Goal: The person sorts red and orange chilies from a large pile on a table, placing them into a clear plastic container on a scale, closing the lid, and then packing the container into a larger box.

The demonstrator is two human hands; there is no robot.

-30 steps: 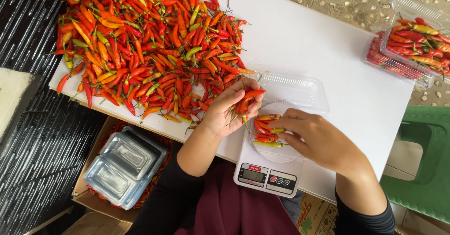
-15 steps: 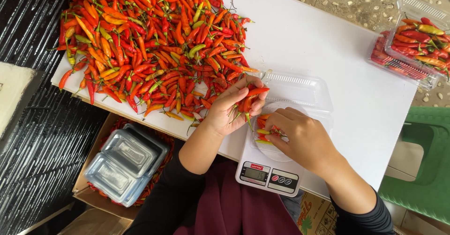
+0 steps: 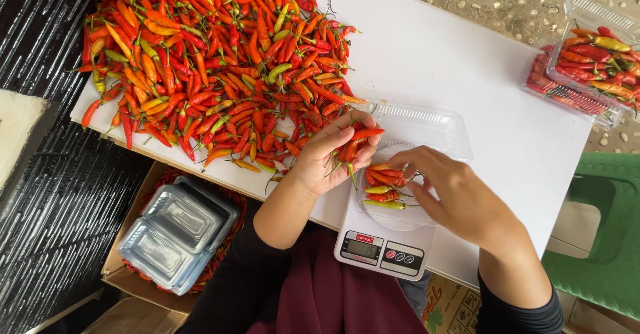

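Head view: right hand (image 3: 460, 201) fingers now apart over tray (image 3: 427, 131), left hand (image 3: 330, 157) still clamped on chillies (image 3: 353, 146).

Glossy chilies (image 3: 213, 74), clear plastic tray (image 3: 427, 124), matt wht table (image 3: 467, 61).

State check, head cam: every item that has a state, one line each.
Left hand: cupped, holding a few chilies over the scale.
Right hand: fingers at the chilies in the tray.
Tray: open, lid back, on the scale, partly filled.
Scale: on, display lit.
Chili pile: loose on the table.
Packed trays: filled, stacked at the table's corner.
Empty trays: stacked in a box.
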